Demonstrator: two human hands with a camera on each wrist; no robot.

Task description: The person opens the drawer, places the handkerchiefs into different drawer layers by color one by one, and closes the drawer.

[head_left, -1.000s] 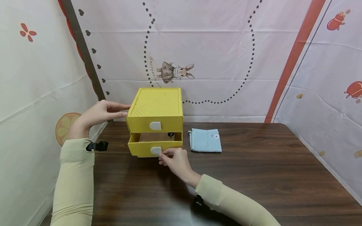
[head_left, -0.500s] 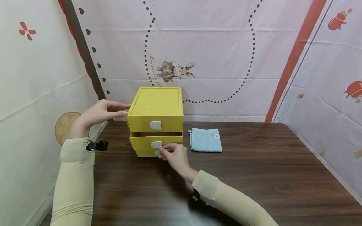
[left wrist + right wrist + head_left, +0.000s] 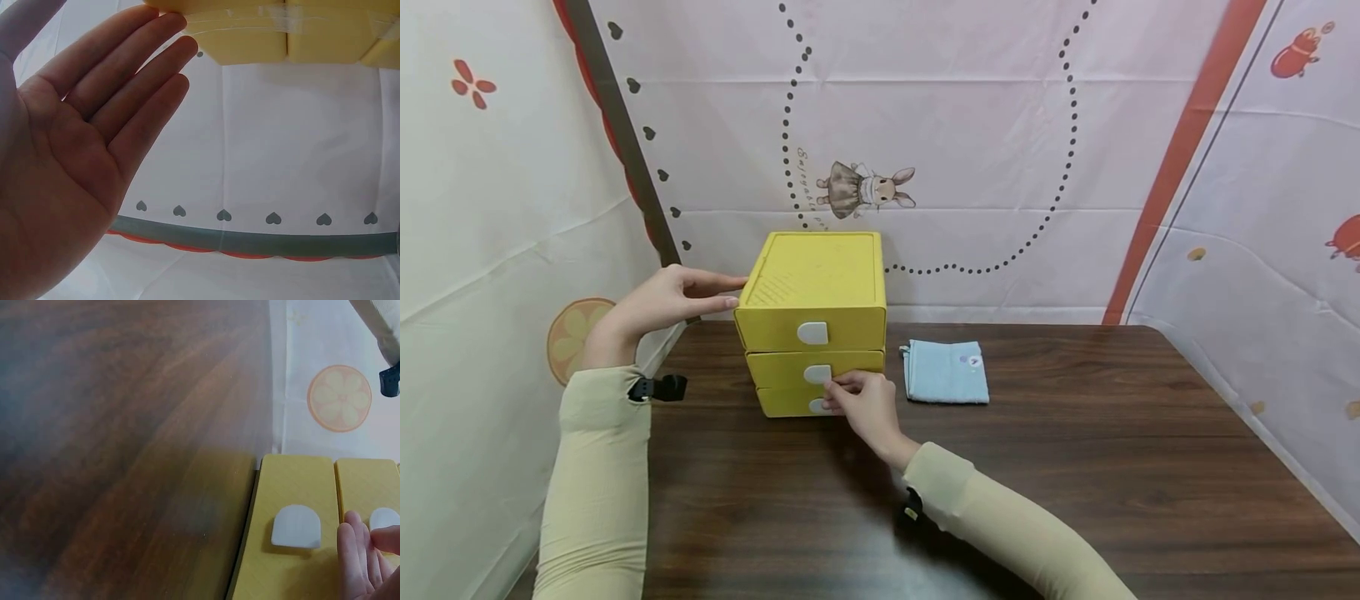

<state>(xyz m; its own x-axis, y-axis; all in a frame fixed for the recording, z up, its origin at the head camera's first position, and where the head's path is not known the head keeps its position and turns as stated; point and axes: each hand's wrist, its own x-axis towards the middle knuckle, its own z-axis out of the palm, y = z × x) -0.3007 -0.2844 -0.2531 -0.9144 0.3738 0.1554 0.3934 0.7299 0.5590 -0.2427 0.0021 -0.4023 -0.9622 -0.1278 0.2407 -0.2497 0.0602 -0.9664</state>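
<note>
The drawer unit [image 3: 820, 271] is yellow, its handles [image 3: 812, 333] white; beside it lies a light-blue cloth [image 3: 943, 372], beneath it a brown, wood-grained bench [image 3: 1112, 450].

The drawer unit [image 3: 811, 271] stands on the table's [image 3: 1075, 467] far left part, before the far curtain [image 3: 970, 150]; my left hand [image 3: 662, 304] is at its left side, my right hand [image 3: 868, 408] at the middle handle [image 3: 817, 374] on its near face; the cloth [image 3: 946, 372] lies just right of the unit.

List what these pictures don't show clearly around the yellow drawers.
Drawer contents: head view, hidden behind the yellow fronts.
Middle white handle: right wrist view, part covered by right hand.
Left hand: left wrist view, thumb tip cut off by top edge.
Emblem on blue cloth: head view, too small to read.
</note>
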